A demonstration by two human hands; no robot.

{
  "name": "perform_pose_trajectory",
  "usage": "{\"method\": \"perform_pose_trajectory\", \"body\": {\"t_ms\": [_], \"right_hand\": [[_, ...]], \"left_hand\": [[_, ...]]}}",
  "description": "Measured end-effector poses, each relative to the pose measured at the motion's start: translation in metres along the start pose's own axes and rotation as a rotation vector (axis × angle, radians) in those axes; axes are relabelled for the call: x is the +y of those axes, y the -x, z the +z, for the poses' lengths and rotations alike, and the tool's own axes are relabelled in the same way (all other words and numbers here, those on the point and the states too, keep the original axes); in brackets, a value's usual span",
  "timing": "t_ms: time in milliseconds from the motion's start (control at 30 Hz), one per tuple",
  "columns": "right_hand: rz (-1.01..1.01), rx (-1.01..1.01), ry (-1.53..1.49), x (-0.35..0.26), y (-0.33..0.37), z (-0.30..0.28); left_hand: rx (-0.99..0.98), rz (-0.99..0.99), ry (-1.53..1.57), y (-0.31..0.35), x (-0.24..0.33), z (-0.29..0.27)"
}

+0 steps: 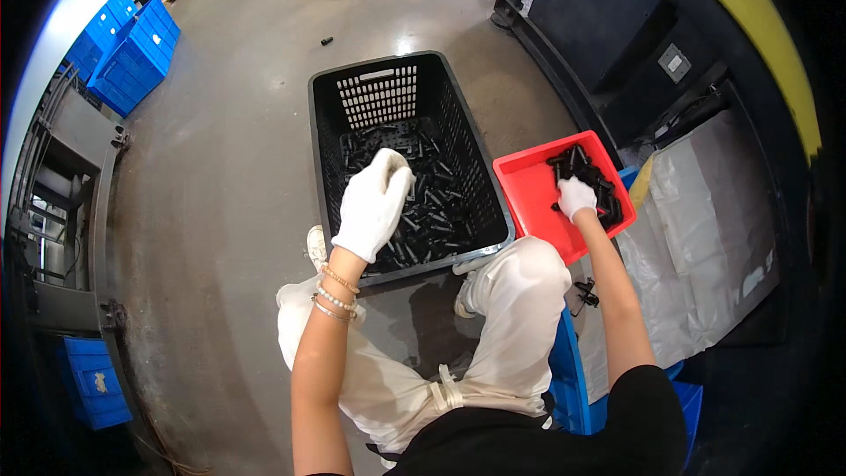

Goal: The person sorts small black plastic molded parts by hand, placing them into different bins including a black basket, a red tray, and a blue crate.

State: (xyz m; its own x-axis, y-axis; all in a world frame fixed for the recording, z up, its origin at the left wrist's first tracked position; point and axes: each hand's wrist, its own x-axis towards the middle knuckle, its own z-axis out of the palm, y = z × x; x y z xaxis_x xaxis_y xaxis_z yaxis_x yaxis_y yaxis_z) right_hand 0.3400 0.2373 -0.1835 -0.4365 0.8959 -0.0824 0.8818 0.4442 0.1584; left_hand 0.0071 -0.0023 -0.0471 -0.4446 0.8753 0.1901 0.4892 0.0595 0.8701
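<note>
The step in hand appears to be handling of loose parts at two containers at once. The left grip (pixel 374 204), gloved, is above the crate (pixel 451 123); its fingers are curled partly inward, and whether anything is held cannot be told. The right grip (pixel 577 198), also gloved, is inside the tray (pixel 530 201) with its fingertips among the parts. Its opening and any hold are hidden.

Black parts (pixel 436 198) lie in the crate, below and to the right of the left grip. A second heap (pixel 608 201) lies around and to the right of the right grip.

A next pick at the tray would call for separating pieces from the tangled heap and lifting them clear of the wall.

Obstructions: the right knee (pixel 533 266) is nearer the wearer than the right grip, close to the tray and crate. A blue bin (pixel 571 375) and a plastic sheet (pixel 692 238) lie below and to the right of that grip. One stray piece (pixel 327 40) is on the floor, well beyond the left grip.
</note>
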Motion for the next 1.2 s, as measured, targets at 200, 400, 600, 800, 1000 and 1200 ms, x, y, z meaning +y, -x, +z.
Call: {"method": "perform_pose_trajectory", "body": {"t_ms": [200, 400, 600, 800, 1000, 1200], "right_hand": [[-0.122, -0.015, 0.038, 0.01, 0.015, 0.029], [-0.085, 0.029, -0.866, -0.063, -0.004, -0.088], [-0.507, -0.332, -1.262, -0.164, 0.024, -0.198], [-0.465, -0.245, -1.474, -0.216, 0.043, -0.24], [-0.458, -0.163, -1.508, -0.224, 0.056, -0.232], [-0.485, -0.296, -1.577, -0.244, 0.067, -0.213]], "left_hand": [[-0.166, 0.106, -0.168, 0.004, 0.01, 0.006], [-0.167, 0.073, -0.175, 0.004, 0.015, 0.019], [-0.214, -0.05, 0.23, 0.001, 0.023, 0.029], [-0.219, -0.146, 0.81, -0.01, 0.022, 0.006], [-0.006, -0.233, 0.787, -0.001, 0.026, -0.008], [0.277, -0.098, 0.389, 0.006, 0.02, -0.005]]}}
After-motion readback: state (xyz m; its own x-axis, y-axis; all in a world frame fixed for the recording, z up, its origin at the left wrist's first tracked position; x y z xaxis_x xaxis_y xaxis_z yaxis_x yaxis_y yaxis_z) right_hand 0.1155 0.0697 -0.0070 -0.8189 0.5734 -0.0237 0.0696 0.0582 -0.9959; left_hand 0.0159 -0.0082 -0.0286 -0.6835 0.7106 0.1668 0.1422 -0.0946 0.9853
